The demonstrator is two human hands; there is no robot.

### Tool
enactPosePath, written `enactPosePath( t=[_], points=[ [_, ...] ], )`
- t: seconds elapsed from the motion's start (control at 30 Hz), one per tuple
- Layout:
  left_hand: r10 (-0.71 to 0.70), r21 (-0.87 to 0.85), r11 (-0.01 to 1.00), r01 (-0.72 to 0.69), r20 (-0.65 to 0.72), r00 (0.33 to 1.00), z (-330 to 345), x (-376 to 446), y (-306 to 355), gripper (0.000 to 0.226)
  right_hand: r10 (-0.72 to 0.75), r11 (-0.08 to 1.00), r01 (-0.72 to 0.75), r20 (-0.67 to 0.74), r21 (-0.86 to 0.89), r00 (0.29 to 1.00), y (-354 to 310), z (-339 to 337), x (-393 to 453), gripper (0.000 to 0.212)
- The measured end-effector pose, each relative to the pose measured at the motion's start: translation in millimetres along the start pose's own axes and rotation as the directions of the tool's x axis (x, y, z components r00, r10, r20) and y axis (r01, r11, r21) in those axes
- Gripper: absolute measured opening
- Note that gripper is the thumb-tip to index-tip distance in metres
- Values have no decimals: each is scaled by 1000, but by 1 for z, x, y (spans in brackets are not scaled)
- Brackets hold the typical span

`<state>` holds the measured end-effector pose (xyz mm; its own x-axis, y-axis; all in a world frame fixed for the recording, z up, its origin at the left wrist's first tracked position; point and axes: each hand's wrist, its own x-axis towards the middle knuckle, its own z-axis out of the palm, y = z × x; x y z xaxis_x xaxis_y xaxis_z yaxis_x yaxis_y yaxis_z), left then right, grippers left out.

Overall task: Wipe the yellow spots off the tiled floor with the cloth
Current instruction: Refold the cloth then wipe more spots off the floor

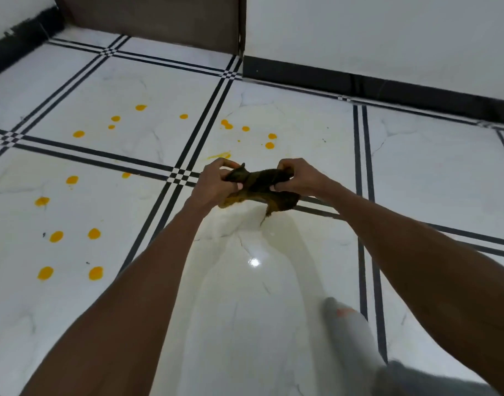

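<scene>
A dark olive cloth, stained yellow along its lower folds, hangs twisted above the white tiled floor. My left hand grips its left end and my right hand grips its right end. Several yellow spots dot the tiles to the left, and several more spots lie beyond the hands. A yellow smear streaks the tile just behind my left hand.
A brown panel stands at the far wall, where a black skirting runs along the white wall on the right. Black double lines cross the tiles. A grey-socked foot and a grey trouser leg sit at lower right.
</scene>
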<state>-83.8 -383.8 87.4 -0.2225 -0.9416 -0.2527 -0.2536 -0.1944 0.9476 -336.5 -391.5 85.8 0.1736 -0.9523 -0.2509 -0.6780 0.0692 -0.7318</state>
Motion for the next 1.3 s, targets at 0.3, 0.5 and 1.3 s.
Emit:
enactPosePath(
  t=[0.3,0.5,1.3],
  points=[
    [-11,-72,997,13,29,1000,30,73,19,57,46,997,-40,117,-59,992,32,-22,57,39],
    [-72,-56,996,69,-43,997,33,124,55,43,25,995,-11,141,-100,990,38,-54,105,22],
    [-79,561,823,90,-45,996,-18,162,-75,36,-16,812,139,217,-567,976,39,7,153,35]
  ],
)
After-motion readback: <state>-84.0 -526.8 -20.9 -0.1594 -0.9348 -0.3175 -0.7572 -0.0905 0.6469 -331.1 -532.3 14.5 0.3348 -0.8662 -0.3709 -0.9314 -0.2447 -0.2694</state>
